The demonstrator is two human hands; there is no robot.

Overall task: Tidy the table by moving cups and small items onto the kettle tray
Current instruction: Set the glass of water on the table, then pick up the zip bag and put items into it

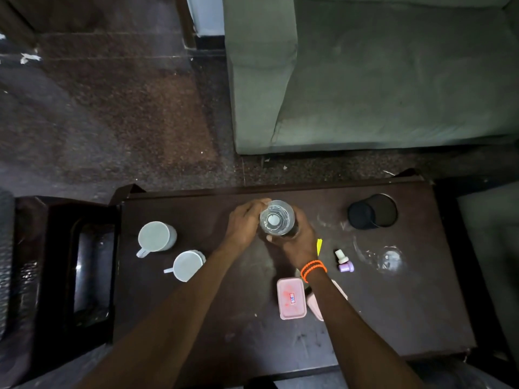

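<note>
You hold the clear plastic bottle [277, 218] in both curled hands, left hand [243, 223] and right hand [298, 237], mid-table, while two white mugs [157, 237] and small things wait, none visibly moved.

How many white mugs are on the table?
2. One white mug stands near the table's left edge; the other mug sits just right of it and nearer the person. None seems hidden.
</note>
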